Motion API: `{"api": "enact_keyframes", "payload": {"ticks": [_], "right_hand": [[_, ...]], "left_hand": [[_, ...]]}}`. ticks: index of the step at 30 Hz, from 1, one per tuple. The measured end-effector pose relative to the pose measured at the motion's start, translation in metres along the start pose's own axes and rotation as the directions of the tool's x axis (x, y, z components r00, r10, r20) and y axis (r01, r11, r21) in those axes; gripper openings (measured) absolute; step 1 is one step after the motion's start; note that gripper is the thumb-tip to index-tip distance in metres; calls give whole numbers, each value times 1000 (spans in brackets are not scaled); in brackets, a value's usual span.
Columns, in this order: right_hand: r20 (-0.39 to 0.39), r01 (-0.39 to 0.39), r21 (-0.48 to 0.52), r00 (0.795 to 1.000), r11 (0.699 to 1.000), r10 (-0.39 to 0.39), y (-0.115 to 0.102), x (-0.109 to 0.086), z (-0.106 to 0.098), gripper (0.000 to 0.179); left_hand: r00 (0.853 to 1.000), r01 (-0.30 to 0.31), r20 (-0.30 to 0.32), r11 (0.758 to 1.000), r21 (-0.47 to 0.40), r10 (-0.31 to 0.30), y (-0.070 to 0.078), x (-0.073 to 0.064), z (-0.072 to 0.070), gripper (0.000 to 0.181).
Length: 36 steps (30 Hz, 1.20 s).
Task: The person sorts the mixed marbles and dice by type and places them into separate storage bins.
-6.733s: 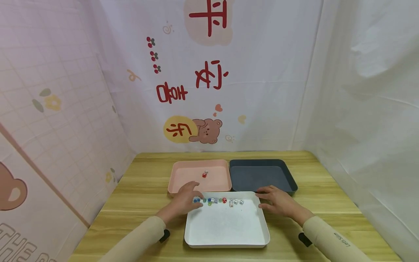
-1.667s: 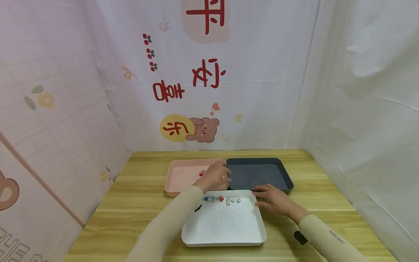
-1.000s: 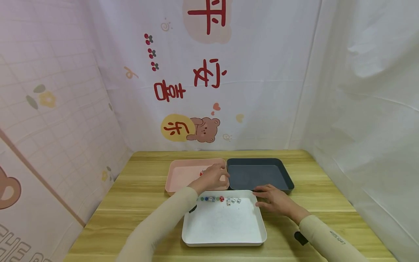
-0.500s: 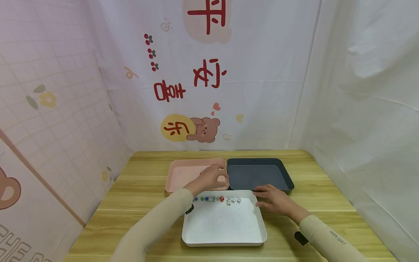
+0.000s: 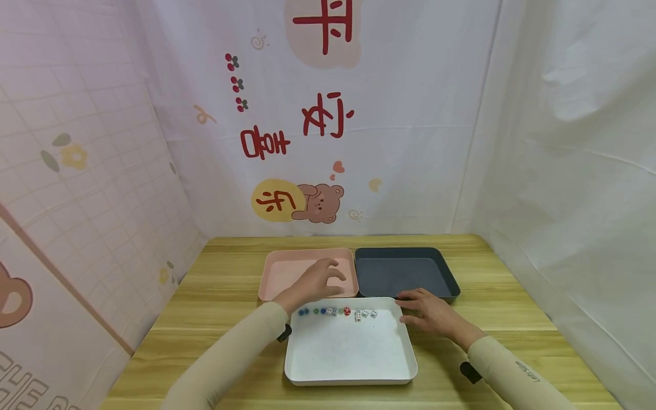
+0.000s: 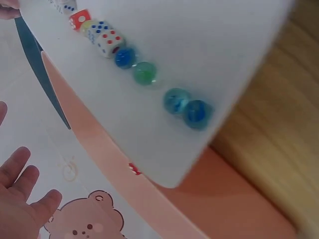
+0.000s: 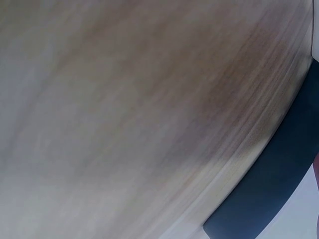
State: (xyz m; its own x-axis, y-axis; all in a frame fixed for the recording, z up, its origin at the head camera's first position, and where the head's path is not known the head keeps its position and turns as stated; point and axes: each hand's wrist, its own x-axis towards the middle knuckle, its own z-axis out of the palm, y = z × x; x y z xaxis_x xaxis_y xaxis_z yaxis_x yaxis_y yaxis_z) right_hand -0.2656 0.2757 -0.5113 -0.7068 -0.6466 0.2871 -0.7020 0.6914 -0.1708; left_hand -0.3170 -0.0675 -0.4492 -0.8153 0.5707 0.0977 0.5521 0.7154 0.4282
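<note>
My left hand hovers over the front right of the pink tray, fingers spread. In the left wrist view its fingers hold nothing. My right hand stays by the back right corner of the white tray, fingertips right at the rim. Along that tray's back wall runs a row of blue marbles, a green marble, several white dice and a red die. A red die peeks over the pink rim; the head view hides it behind my left hand.
A dark blue-grey tray stands right of the pink one, behind the white tray. The wooden table extends on both sides. Printed white cloth closes off the back and sides.
My left hand rose from the white tray to the pink tray's right edge, then drew back leftward. A yellow-green marble no longer shows in front of the white tray's row. My right hand stayed put.
</note>
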Motion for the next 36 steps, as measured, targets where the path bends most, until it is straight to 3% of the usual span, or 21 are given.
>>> {"api": "enact_keyframes", "payload": {"ticks": [6,22,28,36], "right_hand": [[-3,2,4,1000,1000,-2,1,-1,1,50],[3,-14,11,1000,1000,14,1,-1,2,50],[-22,3,8,1000,1000,-3,1,-2,3,48],[-9,3,12,1000,1000,-3,0,-2,2,49]], "left_hand": [[999,33,-4,998,-50,-33,-9,-13,1,29],[994,15,-109,995,-96,-25,-43,-61,5,19],[991,-29,-132,998,-63,21,-52,-69,10,19],[996,-26,-92,998,-61,20,-55,-73,20,19]]}}
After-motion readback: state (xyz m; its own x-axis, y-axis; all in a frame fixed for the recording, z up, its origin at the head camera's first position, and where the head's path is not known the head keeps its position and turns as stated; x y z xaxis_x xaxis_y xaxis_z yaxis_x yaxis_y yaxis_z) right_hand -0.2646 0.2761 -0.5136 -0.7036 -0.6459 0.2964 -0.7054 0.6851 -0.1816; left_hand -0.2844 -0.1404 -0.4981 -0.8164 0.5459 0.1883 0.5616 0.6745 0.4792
